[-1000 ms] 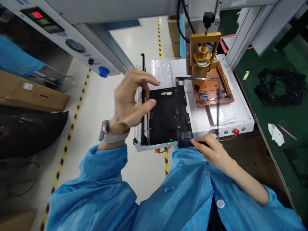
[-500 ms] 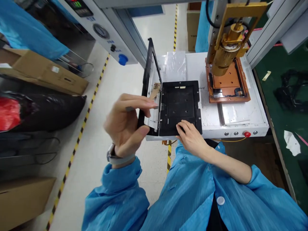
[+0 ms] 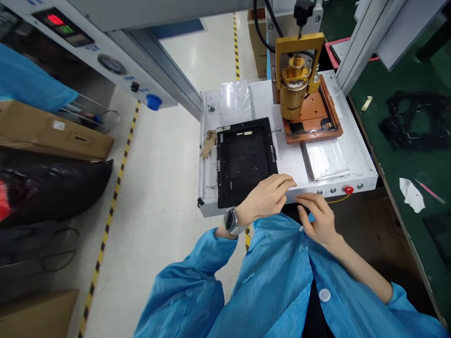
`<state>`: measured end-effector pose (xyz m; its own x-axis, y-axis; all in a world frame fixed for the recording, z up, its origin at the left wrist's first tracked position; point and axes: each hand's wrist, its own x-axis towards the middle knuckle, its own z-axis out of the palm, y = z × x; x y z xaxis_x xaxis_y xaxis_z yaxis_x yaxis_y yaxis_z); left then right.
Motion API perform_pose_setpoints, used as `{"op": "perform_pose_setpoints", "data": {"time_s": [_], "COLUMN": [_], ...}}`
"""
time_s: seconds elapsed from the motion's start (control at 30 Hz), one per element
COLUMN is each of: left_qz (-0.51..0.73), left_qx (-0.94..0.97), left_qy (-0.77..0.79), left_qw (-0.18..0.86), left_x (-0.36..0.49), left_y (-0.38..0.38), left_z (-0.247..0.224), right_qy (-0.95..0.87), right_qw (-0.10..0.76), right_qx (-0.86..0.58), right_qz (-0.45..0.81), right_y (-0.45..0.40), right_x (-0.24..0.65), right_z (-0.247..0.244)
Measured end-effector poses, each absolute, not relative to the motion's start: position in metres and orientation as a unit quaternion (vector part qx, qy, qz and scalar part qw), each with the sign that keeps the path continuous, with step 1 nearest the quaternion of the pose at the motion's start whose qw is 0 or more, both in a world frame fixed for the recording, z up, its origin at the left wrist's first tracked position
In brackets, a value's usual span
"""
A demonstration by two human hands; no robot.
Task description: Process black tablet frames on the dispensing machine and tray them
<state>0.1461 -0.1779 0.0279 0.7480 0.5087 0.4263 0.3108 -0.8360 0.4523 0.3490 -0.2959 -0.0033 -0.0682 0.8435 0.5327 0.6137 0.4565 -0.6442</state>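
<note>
Head view: a black frame (image 3: 244, 157) lies flat on the white surface (image 3: 289, 165), left of the copper-coloured fixture (image 3: 315, 137) under a gold press (image 3: 293, 96). Left hand (image 3: 268, 197) at its near corner and right hand (image 3: 319, 218) have loosely bent, part-open fingers, visibly empty. Striped tape (image 3: 116, 197) crosses the pale floor (image 3: 158, 178).

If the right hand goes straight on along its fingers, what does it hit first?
The right hand would probably meet the left hand first, though one view leaves their relative heights unclear.
</note>
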Motion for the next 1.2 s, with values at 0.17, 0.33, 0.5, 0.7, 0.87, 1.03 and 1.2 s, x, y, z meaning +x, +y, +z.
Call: {"op": "perform_pose_setpoints", "data": {"time_s": [0.17, 0.33, 0.5, 0.7, 0.87, 1.03, 1.2], "left_qz": [0.375, 0.467, 0.47, 0.475, 0.464, 0.461, 0.424], "left_qx": [0.821, 0.623, 0.527, 0.489, 0.5, 0.529, 0.572], "left_qy": [0.262, 0.337, 0.363, 0.348, 0.374, 0.375, 0.435], "left_qw": [0.342, 0.528, 0.608, 0.644, 0.629, 0.606, 0.551], "left_x": [0.149, 0.168, 0.183, 0.18, 0.176, 0.177, 0.176], "left_y": [-0.199, -0.234, -0.254, -0.257, -0.256, -0.253, -0.256], "left_z": [0.029, 0.031, 0.026, 0.029, 0.032, 0.031, 0.022], "right_qy": [-0.685, -0.656, -0.622, -0.588, -0.603, -0.636, -0.658], "right_qw": [0.471, 0.485, 0.509, 0.511, 0.497, 0.501, 0.484], "right_qx": [-0.537, -0.536, -0.507, -0.506, -0.496, -0.493, -0.5], "right_qz": [0.143, 0.217, 0.312, 0.369, 0.378, 0.317, 0.288], "right_y": [-0.303, -0.303, -0.296, -0.285, -0.278, -0.276, -0.279], "right_x": [0.366, 0.368, 0.368, 0.363, 0.364, 0.371, 0.378], "right_z": [-0.005, 0.003, 0.022, 0.033, 0.041, 0.048, 0.04]}}
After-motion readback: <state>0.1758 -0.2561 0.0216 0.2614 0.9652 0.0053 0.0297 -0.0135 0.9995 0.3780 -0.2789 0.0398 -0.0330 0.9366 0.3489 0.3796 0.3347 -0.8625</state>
